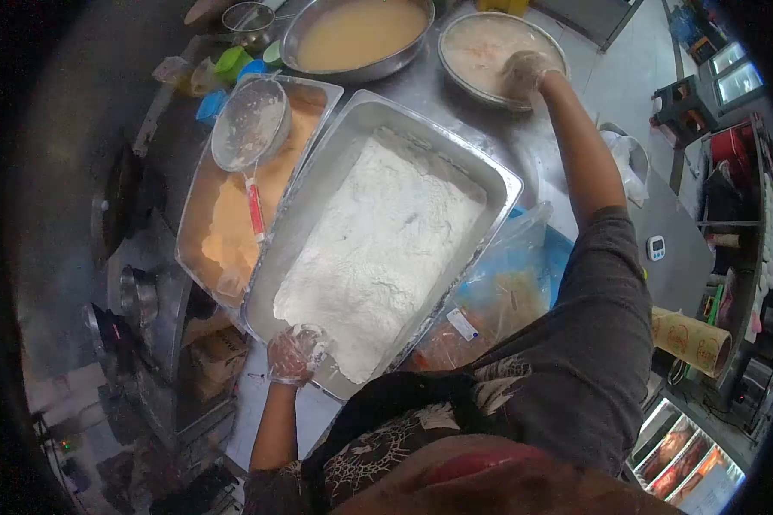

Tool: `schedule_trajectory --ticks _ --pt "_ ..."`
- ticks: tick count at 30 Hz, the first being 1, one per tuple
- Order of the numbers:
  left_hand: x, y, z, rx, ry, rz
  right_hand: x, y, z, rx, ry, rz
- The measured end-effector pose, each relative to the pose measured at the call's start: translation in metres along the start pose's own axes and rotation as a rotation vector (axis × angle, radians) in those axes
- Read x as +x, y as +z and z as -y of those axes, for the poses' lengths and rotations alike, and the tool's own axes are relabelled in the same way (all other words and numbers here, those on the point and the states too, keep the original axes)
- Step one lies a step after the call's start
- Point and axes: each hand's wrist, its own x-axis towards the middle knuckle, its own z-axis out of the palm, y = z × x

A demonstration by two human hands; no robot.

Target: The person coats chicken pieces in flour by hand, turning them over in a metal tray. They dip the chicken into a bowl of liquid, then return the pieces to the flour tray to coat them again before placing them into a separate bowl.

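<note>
In a clear plastic glove, my left hand [296,354] is at the near left rim of a deep metal tray [505,184]. Its flour-coated fingers curl inward over the tray's edge; what they may hold is hidden. A thick layer of white flour [386,232] covers most of the tray bottom. At the far right, my gloved right hand [528,73] reaches over the rim of a round metal bowl [448,73], its fingers dipped into cloudy liquid with pale pinkish pieces [485,51].
Left of the flour stands a second tray [185,227] of orange-tan powder, with a red-handled sieve [251,129] across it. Behind is a large bowl [296,56] of yellowish liquid. Plastic bags [511,275] lie right of the flour tray. A small timer [655,248] sits farther right.
</note>
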Motion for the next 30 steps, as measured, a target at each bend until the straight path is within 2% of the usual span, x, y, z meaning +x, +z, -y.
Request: schedule_trajectory --ticks 2,4,6,9,11,12,14,16,18,20,22,23,25,30 --pt "0.001 0.001 0.0 -0.019 -0.01 -0.006 0.014 -0.004 -0.029 -0.005 0.137 -0.13" --pt "0.001 -0.008 -0.002 -0.063 -0.013 0.004 0.024 -0.028 -0.024 -0.513 0.499 -0.153" --pt "0.001 -0.01 -0.003 -0.043 0.01 -0.021 0.009 -0.049 -0.012 -0.505 0.611 -0.069" --pt "-0.001 -0.006 -0.003 0.034 0.039 -0.083 -0.02 -0.072 0.04 -0.225 0.868 -0.15" --pt "-0.002 -0.002 -0.002 0.024 0.017 -0.078 -0.022 -0.071 0.051 -0.217 0.917 -0.157" --pt "-0.002 0.003 0.001 0.031 0.026 -0.08 -0.021 -0.069 0.047 -0.353 0.867 -0.11" --pt "-0.003 0.014 0.006 0.044 0.042 -0.081 -0.017 -0.067 0.041 -0.38 0.904 -0.147" --pt "-0.009 0.02 0.007 -0.003 -0.042 -0.109 -0.009 -0.07 0.035 -0.156 1.073 -0.317" --pt "-0.011 0.02 0.006 -0.028 -0.074 -0.134 -0.002 -0.062 0.002 -0.032 1.159 -0.304" --pt "-0.012 0.011 0.002 -0.028 -0.047 -0.16 0.002 -0.063 -0.001 -0.169 1.076 -0.073" --pt "-0.007 -0.002 -0.002 -0.076 -0.017 -0.105 0.0 -0.073 0.005 -0.557 0.778 0.358" --pt "-0.006 -0.006 -0.004 -0.099 -0.001 -0.076 0.005 -0.073 -0.013 -0.578 0.69 0.39" --pt "-0.013 0.017 0.005 -0.033 -0.031 -0.144 0.009 -0.071 -0.048 -0.619 0.546 0.434" --pt "-0.008 0.005 -0.001 -0.031 -0.008 -0.194 -0.003 -0.103 -0.017 -0.746 0.399 0.355"
